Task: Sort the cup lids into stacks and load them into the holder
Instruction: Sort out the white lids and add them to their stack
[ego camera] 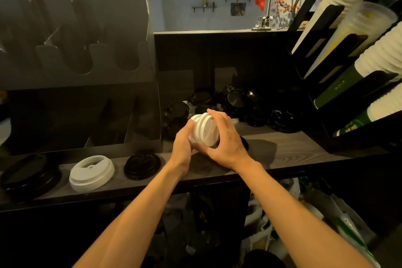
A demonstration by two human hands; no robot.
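"Where is the stack?"

"The white lid stack is between your palms, over the middle of the counter, near its front edge. Your left hand cups its left end, and your right hand curls round the right end."

"Which way does it lie?"

"On its side, long axis running hand to hand, roughly along the front edge. Your hands hide its underside, so I can't tell if it touches the wood."

"And room?"

"There's bare wood to your right. Loose black lids are piled just behind. Leftward along the front edge stand a small black stack, a white stack and a large black stack. The grey holder fills the back left corner."
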